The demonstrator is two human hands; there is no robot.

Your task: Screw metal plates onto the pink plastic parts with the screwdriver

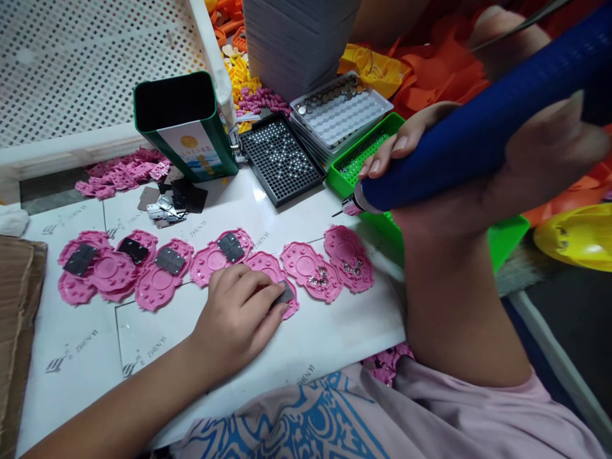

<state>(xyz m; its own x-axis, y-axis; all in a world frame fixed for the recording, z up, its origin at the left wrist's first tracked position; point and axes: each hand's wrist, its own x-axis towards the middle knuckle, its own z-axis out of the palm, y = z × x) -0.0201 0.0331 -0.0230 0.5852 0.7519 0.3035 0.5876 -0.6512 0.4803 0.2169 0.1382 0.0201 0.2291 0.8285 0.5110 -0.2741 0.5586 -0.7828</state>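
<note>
On the white board, my left hand (243, 309) is closed, its fingertips on a small dark grey plate (285, 292) seated in a pink plastic shell (268, 264). My right hand (530, 153) grips a blue electric screwdriver (459, 137), raised at the right. Its thin bit (337, 214) points left, above and apart from the shells. Two pink shells to the right, one of them the outer shell (348, 255), hold small shiny metal parts. Several pink shells to the left carry dark plates, such as the plate (170, 260). Fingers cover part of the plate under my left hand.
Behind the shells stand a green tin (186, 127), a black tray of small metal pieces (282, 156), a white tray (342, 115) and a green basket (354, 159). Loose metal plates (167, 207) lie at left. A cardboard box (19, 319) borders the board.
</note>
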